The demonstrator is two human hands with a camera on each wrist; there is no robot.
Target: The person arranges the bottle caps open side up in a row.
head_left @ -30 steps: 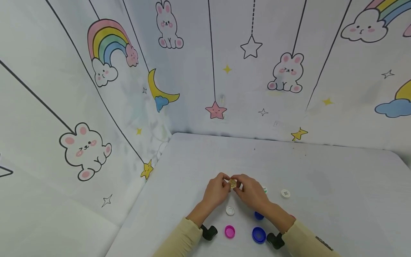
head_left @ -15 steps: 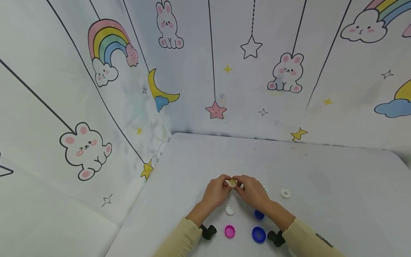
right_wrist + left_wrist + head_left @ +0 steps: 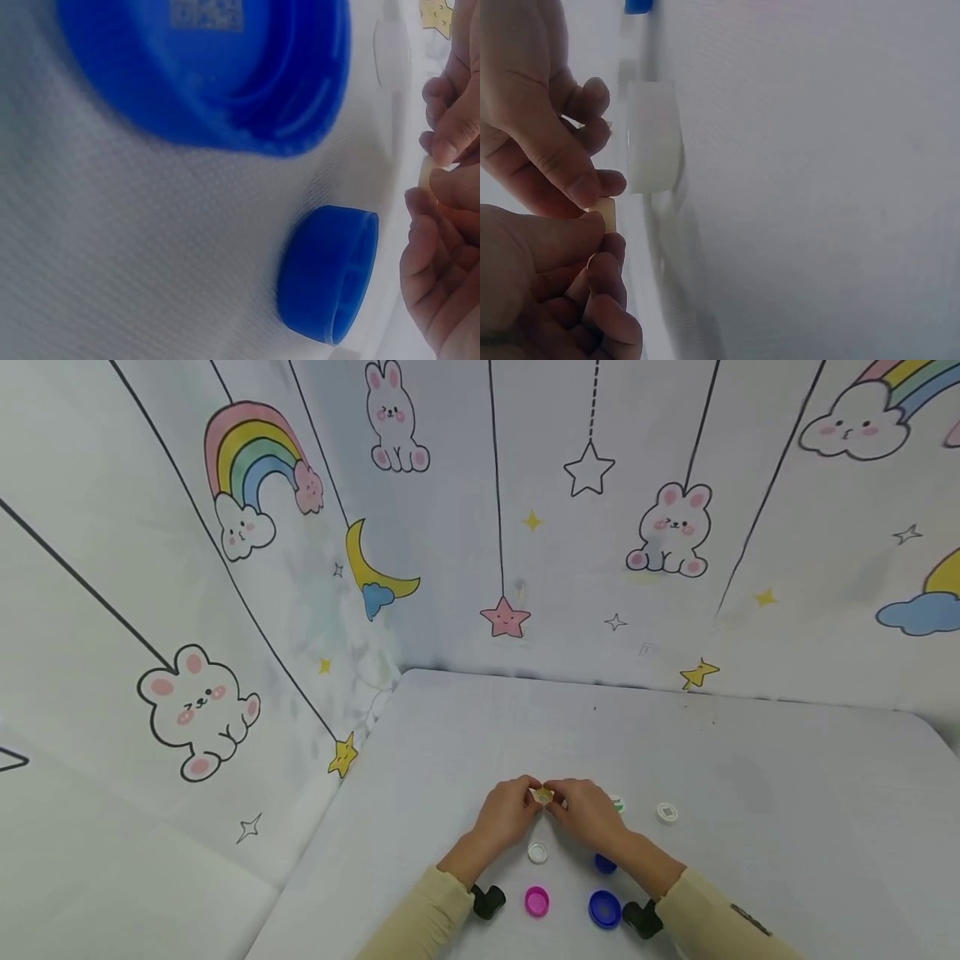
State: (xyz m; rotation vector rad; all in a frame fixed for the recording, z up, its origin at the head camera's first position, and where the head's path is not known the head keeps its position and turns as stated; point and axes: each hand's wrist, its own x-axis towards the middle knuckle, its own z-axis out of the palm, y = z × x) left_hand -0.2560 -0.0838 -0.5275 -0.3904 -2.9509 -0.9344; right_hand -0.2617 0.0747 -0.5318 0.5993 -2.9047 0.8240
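In the head view, a small pale-yellow round piece like a bottle cap (image 3: 543, 795) is held just above the white table, between the two hands. My left hand (image 3: 510, 812) pinches its left side with thumb and fingertips. From the other side my right hand (image 3: 588, 814) pinches it as well. The left wrist view shows the piece edge-on, with fingers partly covering it. Nearer to me lie a white cap (image 3: 537, 852), a pink cap (image 3: 537, 902) and a large blue cap (image 3: 604, 909). A smaller blue cap (image 3: 326, 274) is partly covered by my right forearm in the head view.
A white round cap (image 3: 667, 812) lies right of the hands. Beside my right hand, a white-and-green piece (image 3: 618, 804) is partly hidden. The table (image 3: 465, 718) meets a wall with cartoon drawings at its back and left.
Both hands have come slightly towards me with the yellow piece, which has changed its tilt between the fingers. More of the white-and-green piece shows. The caps on the table have stayed put.
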